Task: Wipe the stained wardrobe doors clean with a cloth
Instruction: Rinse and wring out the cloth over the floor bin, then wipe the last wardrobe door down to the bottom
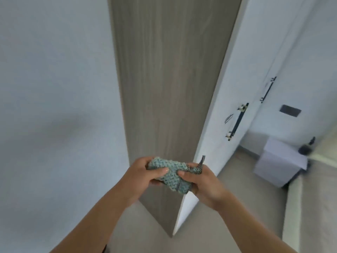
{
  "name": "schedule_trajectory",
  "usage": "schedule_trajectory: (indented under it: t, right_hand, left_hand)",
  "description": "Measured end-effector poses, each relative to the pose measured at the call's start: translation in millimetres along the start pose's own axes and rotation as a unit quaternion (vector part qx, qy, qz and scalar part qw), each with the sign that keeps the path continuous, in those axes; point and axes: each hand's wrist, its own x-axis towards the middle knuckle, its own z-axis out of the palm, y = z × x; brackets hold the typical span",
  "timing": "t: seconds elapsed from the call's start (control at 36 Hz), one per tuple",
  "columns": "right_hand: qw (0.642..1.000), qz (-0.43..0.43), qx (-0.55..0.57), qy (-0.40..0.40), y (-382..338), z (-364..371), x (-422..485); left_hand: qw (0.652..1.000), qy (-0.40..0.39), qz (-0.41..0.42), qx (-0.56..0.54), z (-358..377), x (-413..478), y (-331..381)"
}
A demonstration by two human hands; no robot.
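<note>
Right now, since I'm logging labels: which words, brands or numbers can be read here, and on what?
No text is readable.
Small sticker on the white door, beside its black handle: too blurred to read.
Knitted cloth: no writing visible.

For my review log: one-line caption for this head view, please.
Bunched teal cloth gripped by left hand and right hand before a wood-grain panel, white doors at right.
</note>
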Motion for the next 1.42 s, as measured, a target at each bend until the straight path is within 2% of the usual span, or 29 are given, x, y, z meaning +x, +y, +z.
schedule_trajectory:
  t: [0.08, 0.14, 0.19, 0.22, 0.25, 0.31, 0.33, 0.39, 0.42, 0.44, 0.53, 0.58, 0.64, 0.78, 0.83, 0.89, 0.94, 1.11, 1.17, 1.25, 1.33, 1.42]
  right_hand:
    - [0.998, -0.009, 0.053, -0.018, -12.0, -70.1, -34.3]
    - [0.995, 0.001, 0.093, -0.027, -12.5, -122.2, -52.5]
    - [0.992, 0.042, 0.121, -0.018, -10.2, -166.5, -65.7]
    - [0.993, 0.065, 0.098, -0.010, -9.0, -193.8, -72.6]
    - [0.996, 0.082, 0.043, -0.004, -13.3, -216.9, -78.4]
    - [0.986, 0.080, -0.142, 0.026, -21.6, -249.2, -85.8]
    - [0.967, 0.077, -0.240, 0.040, -24.4, -272.4, -89.4]
    - [0.905, 0.076, -0.417, 0.028, -32.1, -304.9, -91.5]
    - [0.878, 0.073, -0.474, 0.007, -37.5, -313.7, -92.9]
    - [0.871, 0.071, -0.485, -0.024, -41.5, -324.1, -93.7]
    - [0.932, 0.041, -0.354, -0.064, -55.7, -331.8, -90.2]
    - [0.974, 0.018, -0.224, -0.040, -56.5, -339.0, -82.8]
    - [0.992, 0.008, -0.126, -0.005, -56.2, -349.6, -72.4]
    - [0.988, -0.003, -0.155, -0.006, -50.8, -395.4, -31.9]
    - [0.990, -0.028, -0.134, 0.032, -48.8, -410.5, -13.4]
    - [0.979, -0.076, -0.172, 0.075, -51.0, -424.3, 1.5]
    - [0.973, -0.100, -0.194, 0.080, -55.9, -438.9, 14.1]
    - [0.999, -0.015, -0.047, -0.002, -70.5, -481.5, 45.0]
    - [0.998, 0.024, -0.016, -0.049, -66.1, -498.5, 64.0]
    - [0.996, 0.062, 0.011, -0.062, -53.4, -512.6, 96.1]
    - [0.995, 0.083, -0.011, -0.047, -36.8, -526.4, 127.6]
    - [0.989, 0.118, 0.015, -0.084, -20.2, -542.4, 147.8]
  left_hand:
    - [0.995, -0.067, -0.027, -0.073, 64.3, 24.9, 3.8]
    - [0.992, -0.077, -0.029, -0.092, 107.6, 44.5, 2.4]
    - [0.996, -0.061, -0.027, -0.060, 143.6, 59.8, -1.3]
    - [0.998, -0.053, -0.019, -0.032, 164.1, 71.6, -4.4]
    - [0.999, -0.050, -0.007, -0.004, 185.8, 84.2, -5.6]
    - [0.995, -0.068, 0.025, 0.073, 218.4, 100.0, -5.0]
    - [0.990, -0.083, 0.032, 0.111, 238.4, 109.6, -4.4]
    - [0.980, -0.112, 0.034, 0.159, 267.4, 120.9, -2.5]
    - [0.976, -0.125, 0.027, 0.175, 279.4, 125.0, -2.6]
    - [0.973, -0.135, 0.023, 0.185, 292.0, 130.1, -3.1]
    - [0.975, -0.151, 0.016, 0.164, 317.2, 145.7, -3.7]
    - [0.985, -0.145, 0.010, 0.091, 329.7, 162.5, -3.3]
    - [0.992, -0.127, -0.010, -0.017, 337.6, 181.1, -2.5]
    - [0.974, -0.059, -0.069, -0.206, 353.2, 252.4, -18.5]
    - [0.955, -0.072, -0.109, -0.266, 360.6, 280.2, -27.7]
    - [0.935, -0.095, -0.148, -0.308, 370.0, 301.2, -34.6]
    - [0.921, -0.116, -0.174, -0.330, 380.1, 318.9, -36.5]
    - [0.894, -0.134, -0.218, -0.367, 400.9, 355.0, -45.5]
    - [0.899, -0.109, -0.215, -0.365, 404.0, 366.5, -57.2]
    - [0.912, -0.042, -0.176, -0.367, 405.8, 379.9, -71.9]
    - [0.919, 0.074, -0.132, -0.365, 410.0, 384.4, -80.6]
    - [0.897, 0.208, -0.108, -0.374, 412.4, 375.8, -92.8]
